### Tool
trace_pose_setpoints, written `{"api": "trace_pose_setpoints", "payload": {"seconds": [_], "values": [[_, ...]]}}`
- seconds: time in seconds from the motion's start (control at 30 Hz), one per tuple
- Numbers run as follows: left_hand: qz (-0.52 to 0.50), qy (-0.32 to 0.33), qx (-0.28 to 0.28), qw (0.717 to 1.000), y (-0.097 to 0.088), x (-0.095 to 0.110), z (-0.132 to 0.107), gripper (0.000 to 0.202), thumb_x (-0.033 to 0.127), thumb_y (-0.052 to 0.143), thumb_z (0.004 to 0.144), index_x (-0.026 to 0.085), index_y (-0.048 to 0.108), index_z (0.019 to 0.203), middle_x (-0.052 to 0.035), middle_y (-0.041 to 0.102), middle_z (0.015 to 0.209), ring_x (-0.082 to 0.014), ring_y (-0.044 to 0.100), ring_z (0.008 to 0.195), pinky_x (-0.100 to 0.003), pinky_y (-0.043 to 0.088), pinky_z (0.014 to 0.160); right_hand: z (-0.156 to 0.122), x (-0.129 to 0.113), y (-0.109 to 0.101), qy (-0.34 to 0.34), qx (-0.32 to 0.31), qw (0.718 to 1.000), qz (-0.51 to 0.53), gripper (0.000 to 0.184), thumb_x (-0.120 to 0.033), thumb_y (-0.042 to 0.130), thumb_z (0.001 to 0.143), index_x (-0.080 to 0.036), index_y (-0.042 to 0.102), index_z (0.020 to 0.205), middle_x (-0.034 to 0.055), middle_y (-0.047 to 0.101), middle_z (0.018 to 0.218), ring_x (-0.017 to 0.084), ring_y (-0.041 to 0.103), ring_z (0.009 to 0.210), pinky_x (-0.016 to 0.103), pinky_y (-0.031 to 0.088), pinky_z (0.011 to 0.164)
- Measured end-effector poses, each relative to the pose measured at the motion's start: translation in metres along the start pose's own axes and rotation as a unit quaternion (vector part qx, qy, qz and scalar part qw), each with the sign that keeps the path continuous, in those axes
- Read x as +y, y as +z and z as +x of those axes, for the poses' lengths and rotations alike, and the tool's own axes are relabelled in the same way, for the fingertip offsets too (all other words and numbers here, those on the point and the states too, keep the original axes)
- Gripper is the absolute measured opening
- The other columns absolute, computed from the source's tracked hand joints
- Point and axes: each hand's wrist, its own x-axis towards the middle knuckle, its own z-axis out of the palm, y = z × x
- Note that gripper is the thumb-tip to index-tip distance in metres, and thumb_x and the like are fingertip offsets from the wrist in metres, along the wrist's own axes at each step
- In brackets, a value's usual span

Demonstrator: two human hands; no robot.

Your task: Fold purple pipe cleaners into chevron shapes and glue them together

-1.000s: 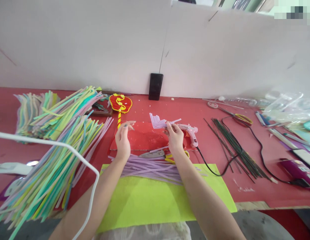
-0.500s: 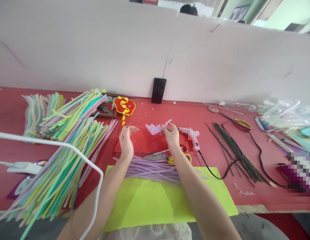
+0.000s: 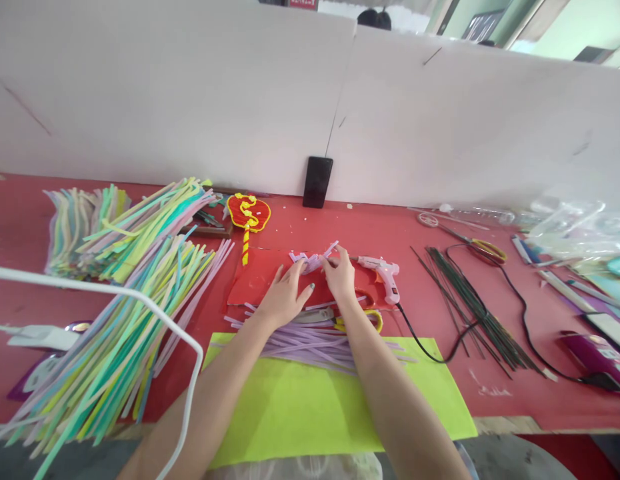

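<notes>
A small zigzag piece of bent lilac pipe cleaners (image 3: pixel 313 262) lies over the red board (image 3: pixel 250 283), partly hidden by fingers. My right hand (image 3: pixel 340 275) pinches its right end, where a short stem sticks up. From the left, my left hand (image 3: pixel 285 295) reaches to the piece with its fingertips at the near left side, thumb spread away from the fingers. Just below the hands, scissors with yellow handles (image 3: pixel 374 321) rest on loose lilac pipe cleaners (image 3: pixel 310 347). A pink glue gun (image 3: pixel 385 270) lies right of my right hand.
Bundles of pastel pipe cleaners (image 3: pixel 125 333) cover the left side, crossed by a white cable (image 3: pixel 155 308). A red and yellow fan-shaped craft (image 3: pixel 249 215) and a phone (image 3: pixel 317 182) stand behind. Dark green stems (image 3: pixel 470 300) and a black cord (image 3: pixel 515 293) lie right. Green felt (image 3: pixel 300 413) covers the front.
My left hand has moved right and forward, from beside the board's left part to the lilac piece. My right hand stays at the piece's right end.
</notes>
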Motion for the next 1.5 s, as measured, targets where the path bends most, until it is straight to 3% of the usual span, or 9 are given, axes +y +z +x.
{"api": "trace_pose_setpoints", "payload": {"seconds": [0.2,0.3,0.53,0.7,0.83,1.03,1.17,1.4,1.5], "values": [[0.03,-0.014,-0.03,0.999,0.0,0.0,0.002,0.059,0.031,0.039,0.09,0.016,0.016,0.142,-0.018,0.038,0.145,-0.0223,0.033,0.137,-0.051,0.013,0.115,0.0,0.0,0.001,-0.018,0.005,1.0,-0.001,0.058,-0.037,0.059,0.075,-0.017,0.048,0.128,0.0075,0.068,0.096,0.014,0.058,0.064,0.031,0.046,0.072],[0.02,-0.016,-0.028,0.999,0.001,0.001,0.001,0.06,0.032,0.039,0.091,0.017,0.015,0.143,-0.0175,0.037,0.146,-0.0222,0.031,0.137,-0.052,0.013,0.114,0.0,-0.003,-0.004,-0.061,0.076,0.995,-0.008,0.05,-0.037,0.057,0.077,-0.019,0.052,0.124,0.0118,0.058,0.118,0.011,0.054,0.065,0.031,0.046,0.076],[-0.036,-0.009,0.006,0.999,0.001,-0.001,0.002,0.054,0.032,0.041,0.09,0.022,0.025,0.141,-0.0138,0.034,0.148,-0.0229,0.029,0.138,-0.053,0.013,0.114,-0.002,-0.017,-0.022,-0.062,0.214,0.975,-0.009,0.025,-0.042,0.059,0.076,-0.019,0.062,0.085,0.0077,0.059,0.098,0.012,0.048,0.061,0.03,0.044,0.072],[-0.159,0.008,0.116,0.98,-0.002,-0.003,0.003,0.035,0.035,0.039,0.092,0.021,0.049,0.123,-0.0118,0.054,0.131,-0.0212,0.047,0.126,-0.043,0.032,0.108,-0.01,-0.033,-0.031,-0.044,0.131,0.99,0.011,0.033,-0.052,0.058,0.076,-0.019,0.061,0.074,0.0025,0.064,0.071,0.016,0.053,0.067,0.029,0.042,0.068],[-0.251,-0.042,0.181,0.95,-0.007,-0.002,0.003,0.021,0.038,0.05,0.085,0.02,0.06,0.09,-0.0068,0.066,0.094,-0.0196,0.062,0.093,-0.035,0.047,0.087,-0.02,-0.031,-0.04,-0.076,0.065,0.995,0.006,0.036,-0.055,0.055,0.078,-0.02,0.06,0.07,-0.0005,0.061,0.062,0.013,0.05,0.059,0.026,0.04,0.064],[-0.224,-0.134,0.257,0.93,-0.013,-0.005,0.004,0.022,0.024,0.055,0.071,0.021,0.037,0.058,0.0067,0.04,0.054,-0.0107,0.044,0.055,-0.024,0.039,0.06,-0.018,-0.01,-0.06,-0.1,-0.084,0.986,-0.106,0.042,-0.055,0.048,0.083,-0.02,0.057,0.061,-0.0011,0.055,0.056,0.012,0.044,0.052,0.026,0.036,0.055],[-0.268,-0.149,0.24,0.921,-0.015,-0.014,0.006,0.012,0.016,0.051,0.064,0.021,0.04,0.063,0.0078,0.043,0.054,-0.0101,0.046,0.051,-0.024,0.037,0.056,-0.013,-0.007,-0.068,-0.149,-0.116,0.963,-0.191,0.034,-0.047,0.051,0.084,-0.021,0.061,0.065,0.0001,0.058,0.062,0.013,0.047,0.057,0.027,0.038,0.059],[-0.324,-0.112,0.19,0.92,-0.021,-0.022,0.006,0.024,0.018,0.056,0.068,0.019,0.059,0.092,0.0031,0.064,0.063,-0.0147,0.065,0.066,-0.029,0.049,0.07,-0.02,-0.006,-0.069,-0.19,-0.308,0.915,-0.178,0.014,-0.038,0.069,0.073,-0.028,0.072,0.082,0.0006,0.061,0.083,0.015,0.057,0.074,0.031,0.045,0.075],[-0.351,-0.11,0.189,0.91,-0.022,-0.024,0.007,0.019,0.028,0.061,0.072,0.018,0.064,0.087,-0.0034,0.07,0.073,-0.0181,0.068,0.073,-0.033,0.052,0.076,-0.022,-0.007,-0.068,-0.187,-0.352,0.902,-0.168,0.003,-0.028,0.071,0.07,-0.028,0.072,0.073,0.0004,0.061,0.082,0.017,0.058,0.079,0.033,0.045,0.079]]}}
